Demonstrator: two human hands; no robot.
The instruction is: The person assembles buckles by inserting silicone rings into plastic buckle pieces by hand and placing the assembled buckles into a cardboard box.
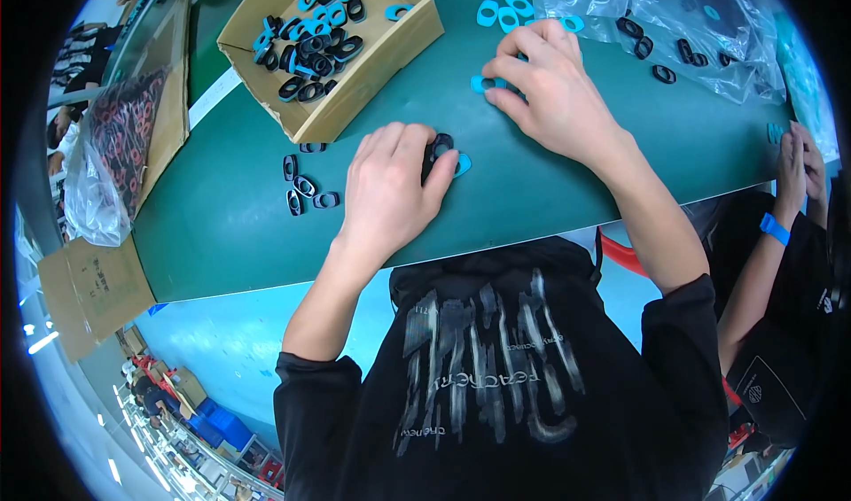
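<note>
The left hand (390, 186) lies knuckles-up on the green table (230, 235), near the person's edge. Its fingers curl loosely down over a small black ring part (441, 146), which shows at its one o'clock with a blue ring part (463, 164) touching it. How tightly the fingertips grip cannot be told, since the hand covers them.

At its nine o'clock, four black-and-blue rings (304, 184) lie loose on the table.

Farther out, the right hand (545, 85) has its fingers bent and drawn together, pinching a blue oval ring (483, 84) against the table at its nine o'clock. More blue rings (501, 12) lie just beyond, at twelve o'clock.

Farthest, a cardboard box (372, 76) of mixed rings sits at eleven o'clock and a clear plastic bag (709, 40) with black rings at one o'clock.
</note>
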